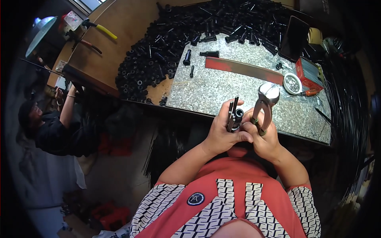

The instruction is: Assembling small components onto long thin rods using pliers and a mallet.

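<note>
My left hand [220, 134] is closed around a short black tubular part [238, 116] with a round open end. Several thin black rods [230, 115] stand up beside that part in the same grip. Close on its right, my right hand [266, 139] grips the handles of a pair of end-cutting pincers [268, 97], whose broad metal head points up and away from me. The two hands meet in front of my chest, near the front edge of the stone-patterned slab [210, 95]. Fingers hide whatever the right fingertips touch between the hands.
A large pile of black parts [190, 23] spreads across the back and left. On the slab lie a flat metal bar [244, 70], a white bowl [292, 84] of small shiny pieces and a red box [310, 75]. Long black rods [349, 127] hang at right; a co-worker [59, 127] sits left.
</note>
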`<state>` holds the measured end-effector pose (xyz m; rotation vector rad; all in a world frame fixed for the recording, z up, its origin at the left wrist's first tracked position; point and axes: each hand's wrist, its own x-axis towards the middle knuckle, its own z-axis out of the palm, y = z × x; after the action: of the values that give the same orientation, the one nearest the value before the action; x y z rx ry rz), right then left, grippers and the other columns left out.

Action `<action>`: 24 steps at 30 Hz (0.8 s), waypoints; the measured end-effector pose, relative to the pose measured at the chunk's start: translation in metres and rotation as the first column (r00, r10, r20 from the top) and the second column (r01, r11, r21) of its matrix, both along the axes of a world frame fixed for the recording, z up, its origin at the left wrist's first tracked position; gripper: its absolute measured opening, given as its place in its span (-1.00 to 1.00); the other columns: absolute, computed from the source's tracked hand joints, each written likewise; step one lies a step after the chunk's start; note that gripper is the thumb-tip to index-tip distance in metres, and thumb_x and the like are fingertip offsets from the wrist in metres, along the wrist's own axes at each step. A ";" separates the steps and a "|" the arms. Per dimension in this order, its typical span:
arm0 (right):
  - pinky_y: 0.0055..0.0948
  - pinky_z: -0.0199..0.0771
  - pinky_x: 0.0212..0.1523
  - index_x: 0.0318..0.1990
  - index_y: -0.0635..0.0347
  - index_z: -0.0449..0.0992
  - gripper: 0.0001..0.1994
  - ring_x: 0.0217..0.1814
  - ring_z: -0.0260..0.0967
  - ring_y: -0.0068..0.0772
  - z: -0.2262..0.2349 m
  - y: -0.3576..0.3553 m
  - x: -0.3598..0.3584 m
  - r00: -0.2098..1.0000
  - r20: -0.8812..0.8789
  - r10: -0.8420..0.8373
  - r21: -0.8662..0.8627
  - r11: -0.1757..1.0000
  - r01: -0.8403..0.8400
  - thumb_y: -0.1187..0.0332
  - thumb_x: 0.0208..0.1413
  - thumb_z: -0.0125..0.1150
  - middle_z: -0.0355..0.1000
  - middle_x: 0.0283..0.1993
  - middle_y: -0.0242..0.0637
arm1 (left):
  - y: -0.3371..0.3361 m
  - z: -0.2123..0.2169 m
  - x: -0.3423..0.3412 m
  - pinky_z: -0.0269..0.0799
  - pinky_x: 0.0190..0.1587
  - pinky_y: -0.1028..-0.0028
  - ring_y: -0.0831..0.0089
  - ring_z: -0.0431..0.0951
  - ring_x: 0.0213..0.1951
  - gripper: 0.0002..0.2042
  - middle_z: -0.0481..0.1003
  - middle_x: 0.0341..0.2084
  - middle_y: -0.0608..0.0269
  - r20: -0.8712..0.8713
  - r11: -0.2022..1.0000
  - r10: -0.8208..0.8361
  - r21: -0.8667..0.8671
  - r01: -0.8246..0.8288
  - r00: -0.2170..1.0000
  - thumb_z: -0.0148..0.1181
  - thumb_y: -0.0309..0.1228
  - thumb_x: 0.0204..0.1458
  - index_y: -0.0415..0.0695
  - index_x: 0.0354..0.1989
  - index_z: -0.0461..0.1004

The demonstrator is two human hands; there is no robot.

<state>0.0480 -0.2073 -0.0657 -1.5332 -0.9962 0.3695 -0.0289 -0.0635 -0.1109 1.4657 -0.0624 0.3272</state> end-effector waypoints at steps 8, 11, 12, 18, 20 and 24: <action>-0.39 0.37 -0.25 -0.20 0.35 0.40 -0.87 -0.32 0.38 -0.26 0.003 0.005 0.000 0.996 0.086 -0.016 0.029 0.999 0.013 0.50 0.11 0.08 0.37 -0.32 -0.16 | -0.003 0.001 0.001 0.38 -0.31 0.68 0.69 0.44 -0.31 -0.17 0.38 -0.38 0.44 0.046 0.968 -0.044 -0.245 0.054 0.998 0.54 -0.36 -0.30 -0.18 0.15 0.09; -0.39 0.37 -0.26 -0.22 0.34 0.40 -0.87 -0.32 0.39 -0.24 0.001 0.007 0.001 0.998 0.055 -0.008 0.025 1.000 0.006 0.48 0.10 0.09 0.37 -0.32 -0.15 | -0.001 -0.001 0.000 0.43 -0.22 0.64 0.61 0.48 -0.21 -0.16 0.44 -0.23 0.29 0.060 0.953 -0.075 -0.288 0.089 0.995 0.50 -0.37 -0.27 -0.20 0.17 0.05; -0.38 0.37 -0.26 -0.24 0.34 0.40 -0.88 -0.32 0.38 -0.24 0.000 0.008 0.001 0.998 0.063 -0.010 0.041 0.999 0.007 0.48 0.10 0.09 0.36 -0.33 -0.15 | -0.002 -0.001 0.001 0.43 -0.22 0.64 0.61 0.48 -0.21 -0.16 0.44 -0.23 0.29 0.060 0.953 -0.080 -0.289 0.094 0.995 0.50 -0.37 -0.27 -0.20 0.17 0.05; -0.36 0.36 -0.27 -0.26 0.36 0.39 -0.90 -0.33 0.38 -0.21 -0.005 0.010 0.001 0.998 0.055 0.003 0.082 0.997 -0.007 0.51 0.09 0.06 0.35 -0.36 -0.13 | -0.003 0.010 0.000 0.42 -0.23 0.66 0.61 0.50 -0.25 -0.10 0.51 -0.32 0.27 0.051 0.947 -0.033 -0.319 0.047 0.998 0.51 -0.27 -0.31 -0.24 0.19 0.03; -0.36 0.36 -0.27 -0.26 0.36 0.39 -0.89 -0.34 0.38 -0.20 -0.004 0.012 0.000 1.000 0.024 0.008 0.099 0.995 -0.011 0.50 0.09 0.08 0.35 -0.36 -0.13 | 0.001 0.006 -0.004 0.40 -0.16 0.61 0.54 0.51 -0.20 -0.02 0.53 -0.25 0.15 0.019 0.950 -0.046 -0.309 0.050 0.999 0.49 -0.20 -0.33 -0.26 0.22 -0.06; -0.35 0.36 -0.28 -0.27 0.36 0.39 -0.89 -0.35 0.38 -0.18 -0.003 0.013 -0.001 1.000 0.015 0.024 0.081 0.996 -0.025 0.50 0.08 0.10 0.35 -0.37 -0.13 | 0.001 0.005 -0.004 0.38 -0.20 0.62 0.57 0.51 -0.26 0.01 0.53 -0.34 0.19 0.020 0.948 -0.040 -0.316 0.044 0.999 0.50 -0.20 -0.35 -0.25 0.24 -0.08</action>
<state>0.0474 -0.1942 -0.0689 -1.4530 -1.0299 0.3314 -0.0327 -0.0621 -0.1054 1.1421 -0.0488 0.2974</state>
